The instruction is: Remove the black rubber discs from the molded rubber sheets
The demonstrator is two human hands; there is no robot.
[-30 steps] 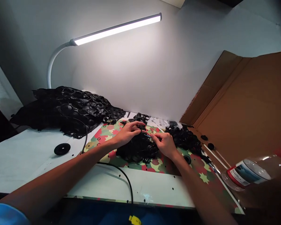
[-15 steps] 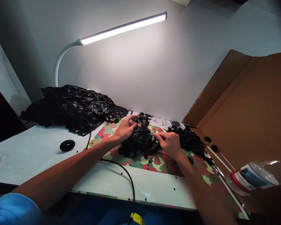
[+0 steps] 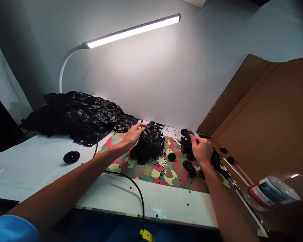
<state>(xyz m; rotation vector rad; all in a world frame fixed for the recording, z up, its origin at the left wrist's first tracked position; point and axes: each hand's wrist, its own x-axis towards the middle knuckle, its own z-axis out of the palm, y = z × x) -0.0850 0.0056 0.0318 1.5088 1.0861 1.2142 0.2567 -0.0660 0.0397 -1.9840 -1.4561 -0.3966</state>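
Observation:
In the middle of the board stands a crumpled black rubber sheet (image 3: 148, 148) with moulded round shapes and torn holes. My left hand (image 3: 133, 137) is at its upper left edge, thumb and fingertips pinched on the rubber. To the right, my right hand (image 3: 201, 149) hovers over a heap of black rubber rings and discs (image 3: 187, 164), its fingers closed. What those fingers hold, if anything, is too small to make out. A single black rubber disc (image 3: 171, 157) lies between the sheet and the heap.
A large pile of black rubber sheets (image 3: 91, 114) lies at the back left beneath a lit lamp (image 3: 133, 31). A black disc with a centre hole (image 3: 71, 157) rests on the white tabletop. A cable (image 3: 133, 181) crosses the front. Cardboard (image 3: 265, 111) and a plastic bottle (image 3: 270, 191) stand right.
My right hand has moved right, away from the rubber sheet to the heap. The left hand has shifted slightly left, and the sheet now stands more bunched up. A loose disc shows beside it.

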